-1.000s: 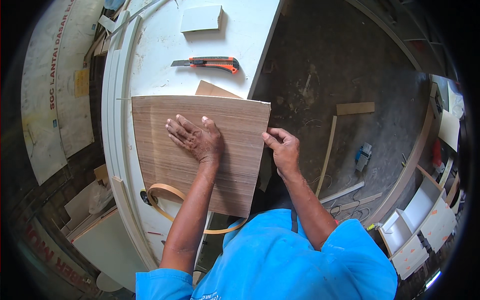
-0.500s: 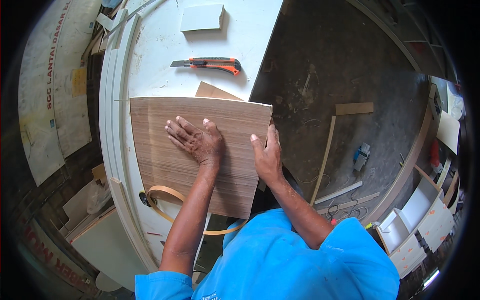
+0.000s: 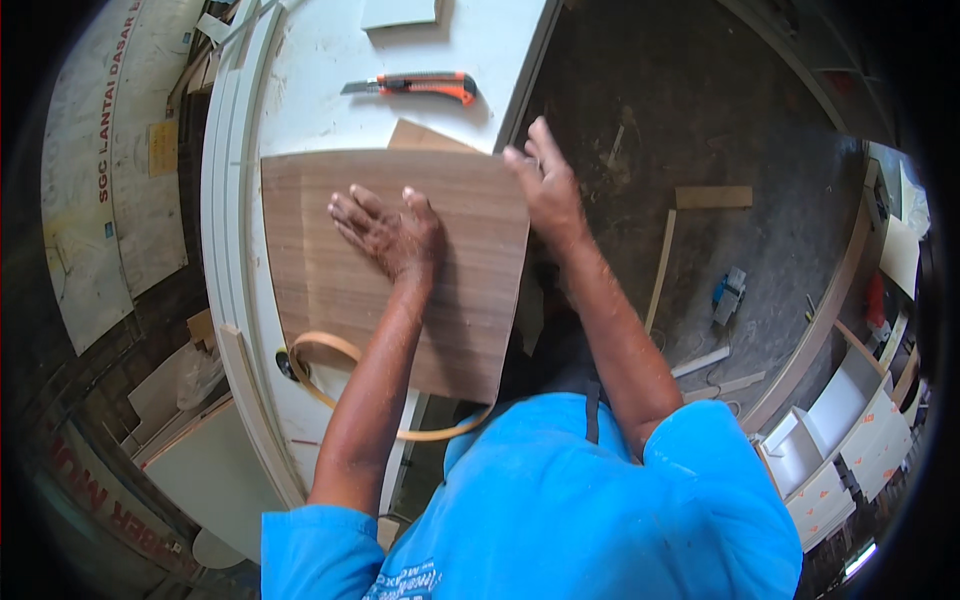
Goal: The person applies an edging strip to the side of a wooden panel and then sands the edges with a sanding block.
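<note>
A wood-grain panel [image 3: 460, 330] lies on the white workbench, its right side reaching past the bench edge. My left hand [image 3: 390, 235] rests on top of the panel with its fingers spread. At the panel's far right corner is my right hand [image 3: 550, 195], fingers stretched out and slightly blurred, the thumb next to the corner; whether it touches the edge I cannot tell. A curled light-brown edge-banding strip [image 3: 440, 434] loops from the panel's near right corner round under my left forearm. Beyond the panel lies an orange and black utility knife [image 3: 425, 87], blade pointing left.
A brown board piece [image 3: 425, 135] pokes out past the panel's far edge. On the workbench [image 3: 300, 100] also sits a white block [image 3: 400, 12]. Long pale strips [image 3: 225, 200] line its left side. Wood offcuts [image 3: 713, 197] and a blue-grey power tool [image 3: 730, 296] lie on the floor at right.
My right hand has slid away from me along the panel's right edge to the far corner. My left hand stays on the panel. The bench and its things sit higher in view.
</note>
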The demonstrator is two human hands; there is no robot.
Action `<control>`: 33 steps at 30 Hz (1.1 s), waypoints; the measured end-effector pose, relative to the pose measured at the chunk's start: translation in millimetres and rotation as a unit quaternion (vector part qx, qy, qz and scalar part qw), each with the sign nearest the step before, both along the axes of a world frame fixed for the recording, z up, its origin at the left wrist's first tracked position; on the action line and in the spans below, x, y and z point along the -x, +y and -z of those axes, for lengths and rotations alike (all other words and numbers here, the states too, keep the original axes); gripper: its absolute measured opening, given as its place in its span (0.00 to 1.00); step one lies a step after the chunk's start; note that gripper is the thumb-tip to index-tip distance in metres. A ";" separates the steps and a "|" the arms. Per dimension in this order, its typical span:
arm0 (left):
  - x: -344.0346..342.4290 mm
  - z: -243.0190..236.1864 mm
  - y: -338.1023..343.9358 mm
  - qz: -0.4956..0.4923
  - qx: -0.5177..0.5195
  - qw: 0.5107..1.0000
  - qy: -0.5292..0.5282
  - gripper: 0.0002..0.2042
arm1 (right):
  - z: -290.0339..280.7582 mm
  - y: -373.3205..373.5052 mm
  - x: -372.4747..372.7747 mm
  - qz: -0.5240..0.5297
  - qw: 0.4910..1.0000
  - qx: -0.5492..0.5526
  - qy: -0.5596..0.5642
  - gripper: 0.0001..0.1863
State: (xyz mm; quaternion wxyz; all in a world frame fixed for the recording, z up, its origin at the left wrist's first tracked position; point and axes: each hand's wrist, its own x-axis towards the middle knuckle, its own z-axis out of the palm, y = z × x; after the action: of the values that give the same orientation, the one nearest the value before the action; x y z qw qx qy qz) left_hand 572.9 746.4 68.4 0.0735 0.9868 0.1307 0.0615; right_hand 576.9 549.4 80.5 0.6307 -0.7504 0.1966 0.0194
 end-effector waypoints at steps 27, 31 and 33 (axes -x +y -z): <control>8.4 10.9 5.6 -0.003 0.034 0.998 -0.046 0.41 | -10.5 50.7 205.5 0.129 0.928 -0.334 0.109 0.18; 8.6 7.7 0.8 -0.001 0.038 0.998 -0.046 0.42 | 1.2 44.7 191.5 0.153 0.928 -0.332 0.072 0.18; 7.6 10.4 3.6 -0.001 0.037 0.998 -0.057 0.42 | 0.3 47.6 191.8 0.146 0.959 -0.228 0.086 0.17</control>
State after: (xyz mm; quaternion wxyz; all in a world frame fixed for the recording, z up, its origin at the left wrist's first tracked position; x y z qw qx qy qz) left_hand 565.3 750.0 57.9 0.1177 0.9781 0.1293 0.1132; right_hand 385.1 597.0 80.2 0.7616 -0.5459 0.3475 0.0360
